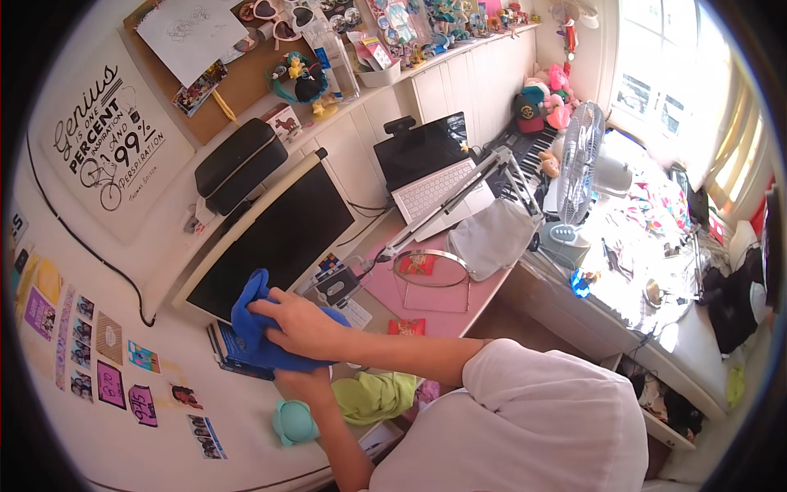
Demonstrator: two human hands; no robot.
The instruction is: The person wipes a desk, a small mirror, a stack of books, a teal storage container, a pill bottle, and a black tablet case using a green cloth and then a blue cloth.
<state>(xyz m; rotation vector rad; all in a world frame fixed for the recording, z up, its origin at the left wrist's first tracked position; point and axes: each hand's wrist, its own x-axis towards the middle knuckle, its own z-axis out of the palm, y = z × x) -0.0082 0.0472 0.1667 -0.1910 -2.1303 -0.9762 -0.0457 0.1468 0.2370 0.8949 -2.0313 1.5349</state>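
Note:
A blue cloth (pixel 270 338) is bunched between my two hands, in front of the lower corner of a dark monitor (pixel 270 234) with a pale frame. My right hand (pixel 298 323) lies over the cloth, its fingers pressed into the folds. Below it, my left hand (pixel 304 381) is at the cloth's lower edge; its fingers are mostly hidden. Books (pixel 227 350) stand behind the cloth. A lime-green cloth (pixel 375 396) and a turquoise rounded object (pixel 295 422) lie near my left forearm.
On the pink desk mat (pixel 381 295) stands a round mirror (pixel 430 268) with red packets around it. A jointed metal arm (pixel 449 203) crosses before a laptop (pixel 430 178). Beyond are a grey cloth (pixel 492 237), a fan (pixel 578 166) and a bed with things on it.

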